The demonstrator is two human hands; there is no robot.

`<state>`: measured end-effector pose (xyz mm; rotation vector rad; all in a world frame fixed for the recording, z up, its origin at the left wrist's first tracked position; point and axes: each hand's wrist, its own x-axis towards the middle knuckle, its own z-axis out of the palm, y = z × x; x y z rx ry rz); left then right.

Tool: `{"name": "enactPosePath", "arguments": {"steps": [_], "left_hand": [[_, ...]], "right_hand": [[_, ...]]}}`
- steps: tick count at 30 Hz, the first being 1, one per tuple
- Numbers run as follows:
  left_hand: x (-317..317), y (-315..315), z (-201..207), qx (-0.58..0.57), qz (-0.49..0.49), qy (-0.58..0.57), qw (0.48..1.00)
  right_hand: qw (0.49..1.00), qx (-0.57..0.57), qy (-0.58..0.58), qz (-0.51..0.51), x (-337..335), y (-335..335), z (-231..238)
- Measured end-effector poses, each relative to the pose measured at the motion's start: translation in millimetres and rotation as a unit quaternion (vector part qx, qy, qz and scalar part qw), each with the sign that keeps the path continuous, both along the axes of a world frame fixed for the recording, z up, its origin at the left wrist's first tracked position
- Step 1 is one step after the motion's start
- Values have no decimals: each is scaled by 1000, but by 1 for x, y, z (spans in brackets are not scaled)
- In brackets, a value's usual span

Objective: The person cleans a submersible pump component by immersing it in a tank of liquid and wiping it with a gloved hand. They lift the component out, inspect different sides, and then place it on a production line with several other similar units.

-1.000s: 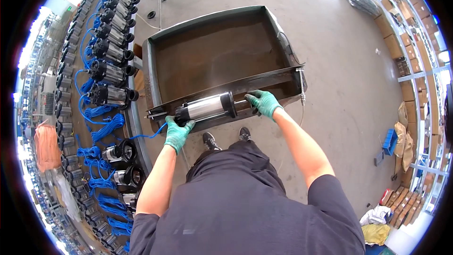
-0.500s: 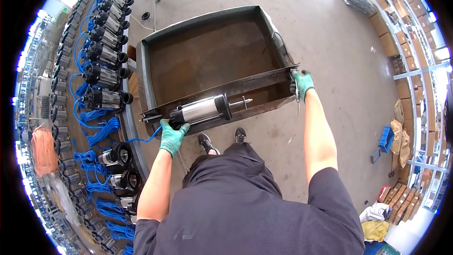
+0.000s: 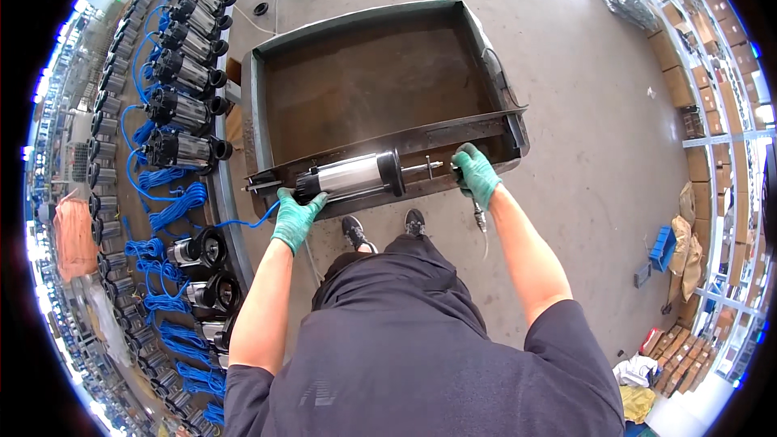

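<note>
A submersible pump (image 3: pixel 350 179), a silver cylinder with black ends, lies across the near side of a dark metal trough (image 3: pixel 257 113). My left hand (image 3: pixel 297 217), in a green glove, grips its black left end, where a blue cable (image 3: pixel 251 224) leads off to the left. From the pump's right end sticks a rod with a brass-tipped fitting (image 3: pixel 437 164). Just right of that tip, apart from it, my gloved right hand (image 3: pixel 477 174) is closed round an air hose's end; its metal coupling (image 3: pixel 479 217) and pale hose hang below. The part inside the fingers is hidden.
Along the left, a bench (image 3: pixel 222 231) carries a long row of similar pumps (image 3: pixel 180 109) and coiled blue cables (image 3: pixel 180 206). Shelving with cardboard boxes (image 3: pixel 678 86) lines the right. A blue bin (image 3: pixel 662 248) stands on the floor before it.
My right hand has moved left from the trough's right corner toward the pump's fitting, bringing the hose along. My left hand stays on the pump's black end.
</note>
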<state>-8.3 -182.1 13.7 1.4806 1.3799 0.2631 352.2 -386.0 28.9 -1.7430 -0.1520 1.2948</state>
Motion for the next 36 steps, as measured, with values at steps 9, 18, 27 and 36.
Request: {"name": "enactPosePath", "arguments": {"steps": [9,18,27,36], "left_hand": [[-2,2,1,23,9,30,999],[-12,8,-17,68,-7,46,997],[-6,3,-4,82,-7,35,996],[-5,2,-8,60,4,34,998]], "right_hand": [[992,61,82,-76,-13,22,-15],[995,28,68,-61,-18,33,-16],[993,26,86,-73,-18,32,-24],[988,121,99,6,10,-2,-24]]}}
